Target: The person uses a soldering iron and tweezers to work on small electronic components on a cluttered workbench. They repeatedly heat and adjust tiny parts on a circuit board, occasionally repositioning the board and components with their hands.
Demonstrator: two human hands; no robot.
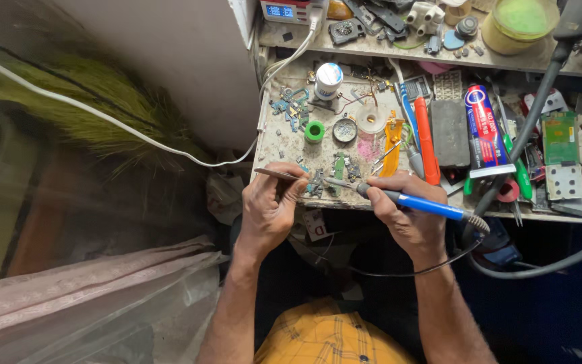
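— At the tabletop (274, 145) edge, what does each hand grasp?
— From the head view: left hand (269, 205) pinches metal tweezers (279, 174); right hand (409, 209) grips a blue-handled soldering iron (405, 200).
— And the tip?
— Beside a small green circuit board (338, 170), between both hands; touching it, I cannot tell.
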